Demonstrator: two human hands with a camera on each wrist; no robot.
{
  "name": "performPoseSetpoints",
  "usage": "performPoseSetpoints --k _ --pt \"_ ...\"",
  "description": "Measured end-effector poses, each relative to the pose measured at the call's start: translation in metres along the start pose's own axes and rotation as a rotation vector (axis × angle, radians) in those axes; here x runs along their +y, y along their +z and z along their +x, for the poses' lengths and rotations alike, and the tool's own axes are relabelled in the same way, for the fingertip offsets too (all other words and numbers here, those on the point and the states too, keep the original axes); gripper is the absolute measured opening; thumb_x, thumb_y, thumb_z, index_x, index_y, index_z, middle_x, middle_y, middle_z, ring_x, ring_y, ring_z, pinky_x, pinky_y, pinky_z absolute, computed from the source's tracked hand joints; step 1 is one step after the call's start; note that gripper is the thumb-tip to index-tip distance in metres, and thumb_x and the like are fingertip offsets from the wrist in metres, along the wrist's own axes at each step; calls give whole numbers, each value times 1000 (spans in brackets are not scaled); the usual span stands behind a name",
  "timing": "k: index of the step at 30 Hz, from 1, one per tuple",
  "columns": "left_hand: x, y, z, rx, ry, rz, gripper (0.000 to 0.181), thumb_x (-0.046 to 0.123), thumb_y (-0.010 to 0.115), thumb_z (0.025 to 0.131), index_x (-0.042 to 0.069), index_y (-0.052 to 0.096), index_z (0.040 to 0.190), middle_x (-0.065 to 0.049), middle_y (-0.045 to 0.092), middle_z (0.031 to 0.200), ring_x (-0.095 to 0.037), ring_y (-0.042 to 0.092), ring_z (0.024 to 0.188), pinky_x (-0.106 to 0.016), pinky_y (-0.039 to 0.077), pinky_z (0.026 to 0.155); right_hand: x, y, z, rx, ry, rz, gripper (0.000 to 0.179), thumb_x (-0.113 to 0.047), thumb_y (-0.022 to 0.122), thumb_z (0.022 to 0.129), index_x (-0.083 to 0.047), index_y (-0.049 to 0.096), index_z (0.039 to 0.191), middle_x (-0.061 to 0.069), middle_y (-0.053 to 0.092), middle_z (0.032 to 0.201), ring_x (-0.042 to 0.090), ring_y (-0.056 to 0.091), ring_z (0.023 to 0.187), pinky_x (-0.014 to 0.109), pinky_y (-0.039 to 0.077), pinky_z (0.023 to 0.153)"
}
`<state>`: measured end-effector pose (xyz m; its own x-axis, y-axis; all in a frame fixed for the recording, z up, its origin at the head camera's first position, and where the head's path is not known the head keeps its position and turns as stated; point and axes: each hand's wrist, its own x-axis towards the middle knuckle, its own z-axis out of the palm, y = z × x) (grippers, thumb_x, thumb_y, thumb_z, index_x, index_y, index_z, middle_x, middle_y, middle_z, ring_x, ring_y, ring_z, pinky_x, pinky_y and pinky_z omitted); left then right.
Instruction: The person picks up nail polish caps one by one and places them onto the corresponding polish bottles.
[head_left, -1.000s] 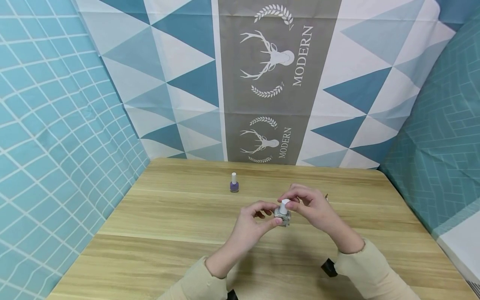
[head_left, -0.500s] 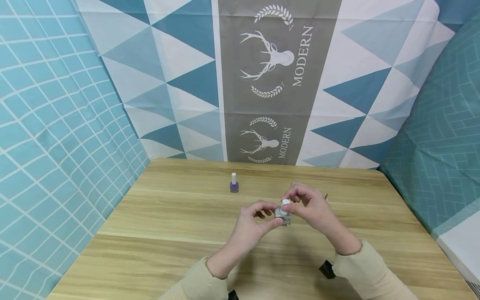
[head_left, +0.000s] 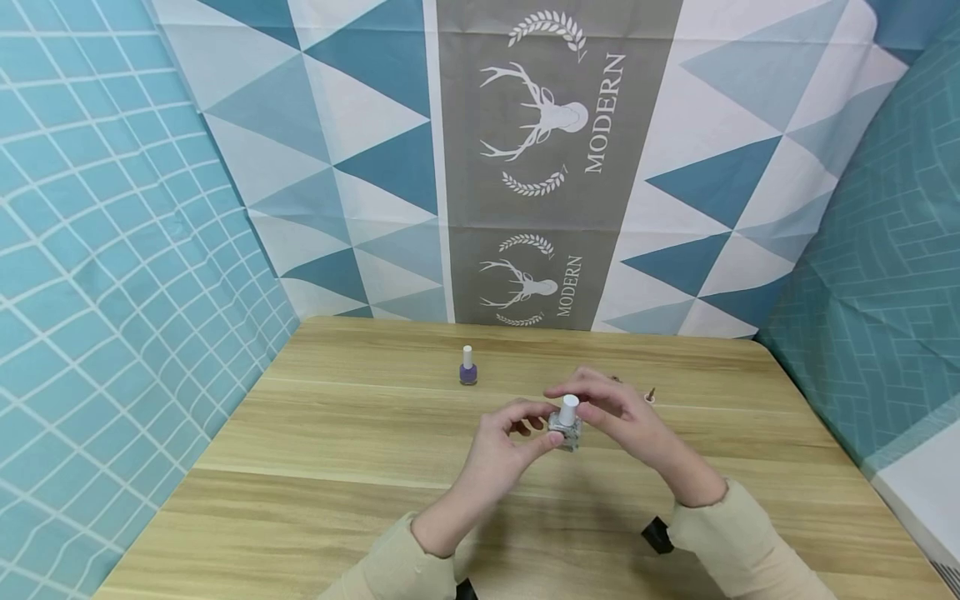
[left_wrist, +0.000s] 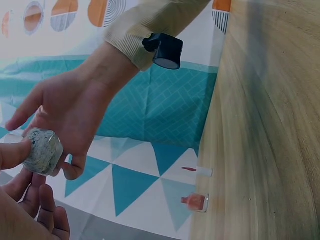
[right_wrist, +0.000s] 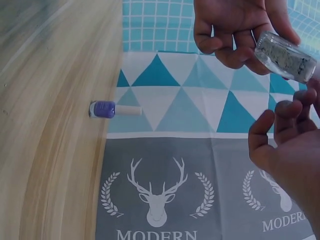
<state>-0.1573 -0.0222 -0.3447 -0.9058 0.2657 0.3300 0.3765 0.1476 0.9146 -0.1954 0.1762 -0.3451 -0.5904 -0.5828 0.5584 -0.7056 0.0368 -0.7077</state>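
My left hand pinches a small clear glass nail polish bottle with pale speckled contents between thumb and fingers. It is raised over the table, white cap up. Around the cap is my right hand, its thumb beside the cap and its index finger stretched past it, loosely spread. From the left wrist view the bottle's speckled base shows, with the right palm behind it. The right wrist view shows the bottle between both hands, the cap's end partly hidden by fingers.
A purple nail polish bottle with a white cap stands toward the back of the wooden table. Behind my right hand are an uncapped orange-red polish bottle and its white cap, brush upward. Patterned cloth surrounds the table.
My right hand's fingers have spread from the white cap, which now shows more fully. The upturned cap behind that hand has come into fuller view. The left hand keeps its hold on the bottle.
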Motion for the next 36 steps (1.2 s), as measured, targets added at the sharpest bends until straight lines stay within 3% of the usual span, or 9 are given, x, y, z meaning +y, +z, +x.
performPoseSetpoints --k 4,11,17,24,30,36 --pt "7 -2 -2 -12 10 14 23 1 72 78 0 70 101 -11 70 96 -32 59 88 -40 48 79 0 -2 2 -53 -83 23 30 5 45 94 -3 61 119 8 55 96 16 51 83 30 46 65" --pt "-23 4 4 -19 36 6 27 7 75 78 8 71 105 -2 70 100 -24 59 88 -36 48 79 1 -2 1 -39 -88 91 21 4 49 94 -2 64 107 8 55 90 15 51 80 30 48 63" --pt "-30 3 4 -25 67 3 26 14 76 78 14 72 104 3 70 99 -20 59 88 -34 47 79 1 -1 1 -7 -80 82 20 3 54 92 -3 67 106 6 58 89 15 52 80 31 46 66" --pt "-27 2 4 -22 67 38 26 16 79 76 15 73 102 5 70 97 -15 58 85 -33 48 79 2 -1 1 25 -11 43 13 -7 61 91 -5 69 100 4 60 85 15 51 79 31 42 72" --pt "-28 3 4 17 49 42 26 19 81 73 17 73 98 7 70 94 -9 56 85 -34 47 79 1 1 0 83 33 0 14 -4 65 87 -5 71 99 1 59 81 14 47 73 30 38 64" --pt "-4 1 0 55 5 25 24 7 81 71 9 73 93 0 71 89 -8 53 81 -32 44 77 0 4 0 154 67 -13 16 1 68 83 -3 72 97 0 57 77 13 42 70 28 36 60"
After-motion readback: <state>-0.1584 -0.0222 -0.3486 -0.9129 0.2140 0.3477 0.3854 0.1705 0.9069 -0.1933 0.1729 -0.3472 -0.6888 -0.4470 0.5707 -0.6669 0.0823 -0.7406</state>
